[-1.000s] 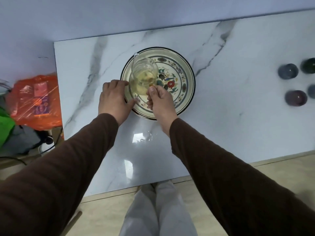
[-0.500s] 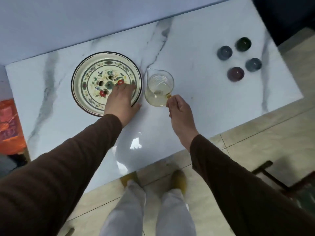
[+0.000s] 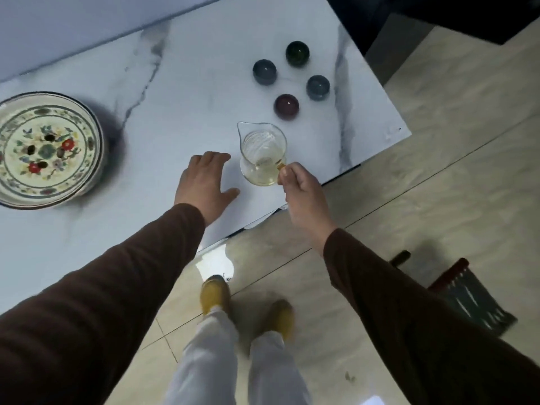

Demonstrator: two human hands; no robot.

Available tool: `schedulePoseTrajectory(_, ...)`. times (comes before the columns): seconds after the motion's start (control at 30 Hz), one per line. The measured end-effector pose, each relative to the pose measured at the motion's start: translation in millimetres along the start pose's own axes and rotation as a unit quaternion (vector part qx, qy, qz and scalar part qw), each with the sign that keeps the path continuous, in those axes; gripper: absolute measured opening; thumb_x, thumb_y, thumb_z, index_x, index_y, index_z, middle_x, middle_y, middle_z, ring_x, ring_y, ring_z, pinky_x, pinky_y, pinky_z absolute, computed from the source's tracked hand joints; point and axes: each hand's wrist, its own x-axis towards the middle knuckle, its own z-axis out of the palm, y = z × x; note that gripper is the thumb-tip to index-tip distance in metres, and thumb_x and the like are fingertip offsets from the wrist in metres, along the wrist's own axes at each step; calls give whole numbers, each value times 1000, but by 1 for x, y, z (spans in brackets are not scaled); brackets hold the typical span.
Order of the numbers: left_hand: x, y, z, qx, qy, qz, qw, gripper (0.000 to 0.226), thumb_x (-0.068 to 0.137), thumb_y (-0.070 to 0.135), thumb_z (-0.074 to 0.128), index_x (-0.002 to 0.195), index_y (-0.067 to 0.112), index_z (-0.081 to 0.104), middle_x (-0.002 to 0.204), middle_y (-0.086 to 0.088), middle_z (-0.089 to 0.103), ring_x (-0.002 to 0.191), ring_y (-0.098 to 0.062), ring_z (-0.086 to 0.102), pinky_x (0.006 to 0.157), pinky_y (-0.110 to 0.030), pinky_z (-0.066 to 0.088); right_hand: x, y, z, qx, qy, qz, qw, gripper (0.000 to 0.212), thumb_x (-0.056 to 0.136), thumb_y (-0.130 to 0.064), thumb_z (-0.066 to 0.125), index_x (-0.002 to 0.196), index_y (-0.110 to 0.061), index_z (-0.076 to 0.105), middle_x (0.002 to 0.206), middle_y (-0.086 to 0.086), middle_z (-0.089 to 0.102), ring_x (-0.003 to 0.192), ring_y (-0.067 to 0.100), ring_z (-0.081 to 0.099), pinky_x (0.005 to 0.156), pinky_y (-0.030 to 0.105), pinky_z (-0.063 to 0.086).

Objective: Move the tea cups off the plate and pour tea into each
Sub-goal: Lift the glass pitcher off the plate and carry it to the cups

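My right hand grips the handle of a glass tea pitcher holding pale yellow tea, upright above the marble table near its front edge. Just beyond it stand several small dark tea cups on the table: a purple one nearest, two grey-blue ones and a dark green one farthest. My left hand lies flat, fingers spread, on the table left of the pitcher. The flowered plate sits at the far left with nothing on it.
The white marble table ends close behind my right hand and at the right past the cups. Tiled floor, my legs and yellow shoes are below. A dark red and grey object lies on the floor at the right.
My right hand carried the pitcher off the plate and rightward toward the cups. My left hand left the plate's rim and now rests on the table beside the pitcher. The view swung right.
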Motion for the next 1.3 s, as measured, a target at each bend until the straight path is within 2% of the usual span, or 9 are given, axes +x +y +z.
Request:
schedulePoseTrajectory(0.27,69,53,21,-8,-18,-6,1000,67,79,35,70,139,15,45,138,-7,50,125,-33,42,99,-44,41,65,9,-61,8,1,16,1000,31,100,-35,40,85,-12,53,54,-24,47,56,0,39,59,25,37)
schedulePoseTrajectory(0.47,120,85,24,-15,-5,-22,1000,68,78,34,71,138,13,46,136,-8,51,124,-34,43,99,-44,41,111,7,-104,24,-22,6,999,33,101,-36,41,88,-7,51,69,-4,45,60,3,38,62,29,38)
schedulePoseTrajectory(0.6,147,108,30,-12,4,-44,999,68,77,33,73,137,13,47,135,-8,52,122,-34,43,99,-45,41,144,12,-135,17,-49,-2,999,32,100,-37,40,88,-9,51,71,-2,50,63,6,41,65,38,42)
schedulePoseTrajectory(0.73,173,132,35,-14,43,-72,996,66,74,31,76,133,13,49,131,-9,54,118,-35,44,97,-43,41,184,18,-170,-4,-88,-37,995,29,101,-32,41,89,-7,52,85,17,60,77,29,53,75,49,47)
schedulePoseTrajectory(0.77,180,139,37,-16,52,-74,996,66,73,30,76,131,13,50,129,-10,55,117,-36,45,96,-42,41,194,19,-179,-4,-95,-45,994,27,101,-31,42,87,-10,53,81,15,59,77,31,53,73,47,46)
schedulePoseTrajectory(0.87,194,151,39,-29,68,-92,993,67,73,26,78,132,12,50,130,-12,54,118,-36,44,99,-41,39,221,20,-195,-9,-113,-68,991,22,101,-29,44,82,-22,53,67,-10,49,64,11,45,65,36,38)
schedulePoseTrajectory(0.97,206,152,37,-50,75,-125,988,68,75,26,77,135,11,48,133,-12,51,122,-35,42,103,-40,37,245,17,-203,-26,-124,-75,989,27,101,-31,44,85,-12,55,68,-10,49,64,11,43,65,35,37)
schedulePoseTrajectory(1.13,225,142,31,-67,95,-158,981,66,78,28,73,136,12,47,132,-13,50,122,-34,41,103,-39,36,278,0,-197,-63,-121,-101,985,26,99,-33,46,77,-20,52,67,-12,50,68,12,47,67,38,41)
schedulePoseTrajectory(1.3,235,127,31,-74,127,-189,971,64,80,31,71,137,14,46,133,-11,49,123,-33,41,103,-37,35,315,-18,-187,-128,-138,-181,965,30,97,-35,48,79,-12,58,63,-9,52,67,17,50,67,40,46)
